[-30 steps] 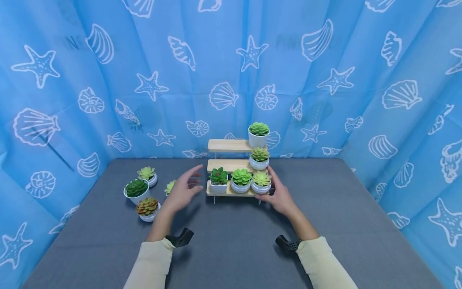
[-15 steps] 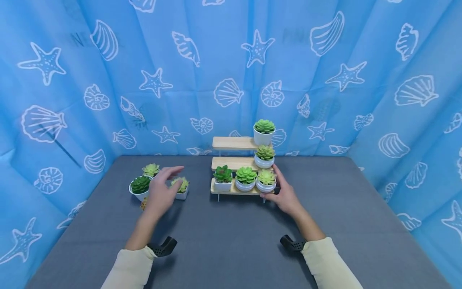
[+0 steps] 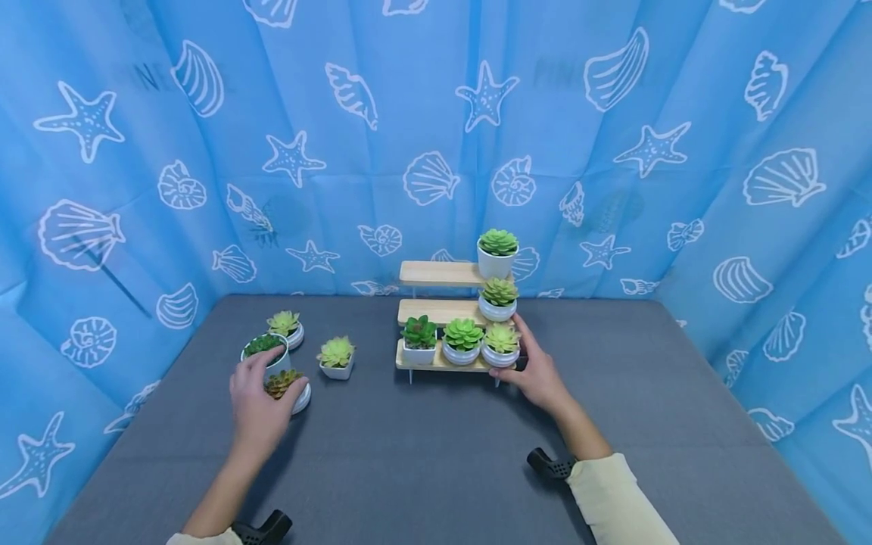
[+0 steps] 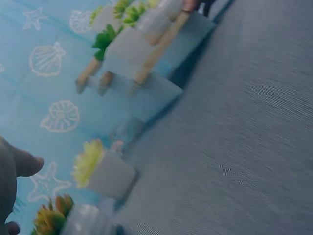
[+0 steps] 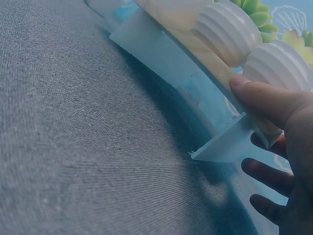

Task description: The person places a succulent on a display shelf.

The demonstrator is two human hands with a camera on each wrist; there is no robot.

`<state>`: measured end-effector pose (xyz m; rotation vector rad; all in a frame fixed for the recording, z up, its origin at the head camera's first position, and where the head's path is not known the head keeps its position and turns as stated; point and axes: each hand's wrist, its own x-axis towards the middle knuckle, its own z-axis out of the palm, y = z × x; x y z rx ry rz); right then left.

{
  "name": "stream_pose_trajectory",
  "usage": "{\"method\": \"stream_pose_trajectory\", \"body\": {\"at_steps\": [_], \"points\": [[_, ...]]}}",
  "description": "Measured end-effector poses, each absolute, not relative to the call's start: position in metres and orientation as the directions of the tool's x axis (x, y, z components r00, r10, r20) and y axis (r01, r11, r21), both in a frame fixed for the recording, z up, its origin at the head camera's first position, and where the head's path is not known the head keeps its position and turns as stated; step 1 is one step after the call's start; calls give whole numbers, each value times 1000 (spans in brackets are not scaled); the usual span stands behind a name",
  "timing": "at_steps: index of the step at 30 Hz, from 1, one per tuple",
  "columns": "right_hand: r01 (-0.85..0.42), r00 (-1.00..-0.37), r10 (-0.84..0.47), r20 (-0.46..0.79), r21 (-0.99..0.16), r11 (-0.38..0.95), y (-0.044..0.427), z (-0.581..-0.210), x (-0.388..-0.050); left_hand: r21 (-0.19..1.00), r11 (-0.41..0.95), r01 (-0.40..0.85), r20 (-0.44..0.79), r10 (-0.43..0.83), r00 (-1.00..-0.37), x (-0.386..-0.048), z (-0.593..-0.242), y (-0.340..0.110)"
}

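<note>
My left hand (image 3: 259, 412) reaches over a brown-orange succulent (image 3: 278, 384) in a round white pot, fingers spread toward it. In the left wrist view, its thumb (image 4: 27, 164) stays apart from the pots. Behind that plant is a dark green succulent (image 3: 262, 345) in a taller white pot, partly covered by my fingers. My right hand (image 3: 540, 372) holds the right end of a three-tier wooden plant stand (image 3: 436, 272). In the right wrist view, the thumb presses the bottom board's edge while a finger goes beneath it. A pale succulent (image 3: 500, 341) sits beside that thumb.
On the stand's bottom tier are two more potted succulents, a dark one (image 3: 418, 333) and a light one (image 3: 463, 337). Single pots (image 3: 498, 295) occupy the right of both upper tiers. Two pale succulents (image 3: 337, 356) stand left on the grey table (image 3: 422, 469). A blue curtain (image 3: 381, 174) hangs behind.
My left hand has moved left and toward me, from beside the stand, past the square-potted pale succulent, to the brown-orange one. My right hand keeps its hold on the stand.
</note>
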<state>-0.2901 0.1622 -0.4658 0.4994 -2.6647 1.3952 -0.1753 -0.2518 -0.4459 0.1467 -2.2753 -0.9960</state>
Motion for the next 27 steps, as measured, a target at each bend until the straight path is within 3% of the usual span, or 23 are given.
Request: {"method": "stream_pose_trajectory", "body": {"at_steps": [5,10,16,27], "points": [[-330,-941,-249,229,-774,540,160,-464,-292,755,655,-8,422,-495,-760,-165,-458,-257],[-320,-945,-241,220,-771,550,157,-462,-292,837,529,-141,241,-588,-773,-161,-464,-260],[-315,-947,-242,212,-766,561,158,-463,-291,882,414,-228,53,-566,-823,-163,-468,-260],[-307,-950,-226,216,-782,543,163,-464,-288,882,407,-237,7,-514,-858,-166,-471,-257]]}}
